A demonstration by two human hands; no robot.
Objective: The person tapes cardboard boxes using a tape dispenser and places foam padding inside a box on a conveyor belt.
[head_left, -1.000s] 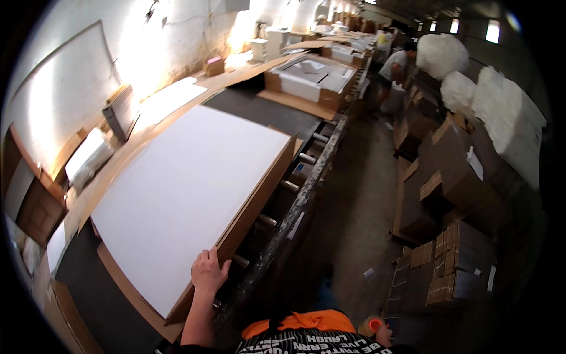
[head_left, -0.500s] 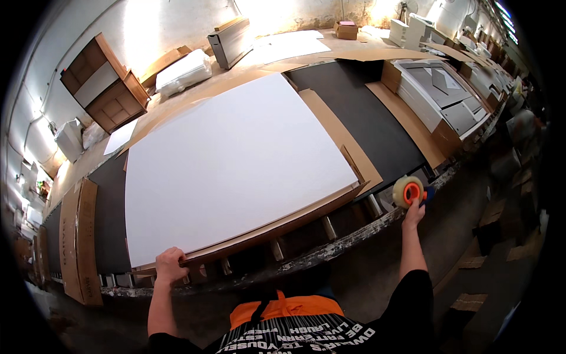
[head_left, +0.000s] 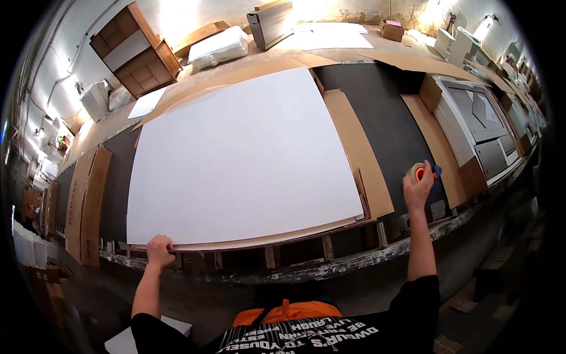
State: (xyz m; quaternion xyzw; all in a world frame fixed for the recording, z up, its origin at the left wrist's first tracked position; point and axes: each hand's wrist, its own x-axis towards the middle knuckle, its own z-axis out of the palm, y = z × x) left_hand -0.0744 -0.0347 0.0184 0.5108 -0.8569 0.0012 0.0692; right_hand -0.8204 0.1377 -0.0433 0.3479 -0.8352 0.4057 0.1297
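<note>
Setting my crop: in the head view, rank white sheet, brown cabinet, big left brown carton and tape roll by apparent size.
1. White sheet
2. Brown cabinet and big left brown carton: too alike to rank
3. Tape roll, partly hidden by the right hand

Tape roll (head_left: 414, 170) partly behind right hand (head_left: 418, 192), white panel (head_left: 121, 341) partly behind left sleeve (head_left: 155, 334), shirt (head_left: 295, 341) cropped below

Place: a furniture-packing workshop around you
Line: roller conveyor (head_left: 328, 248) before you
Packing: long carton (head_left: 88, 203) to your left, packing-tape dispenser (head_left: 437, 171)
Background: brown cabinet (head_left: 152, 66), plastic-wrapped bundle (head_left: 219, 47)
</note>
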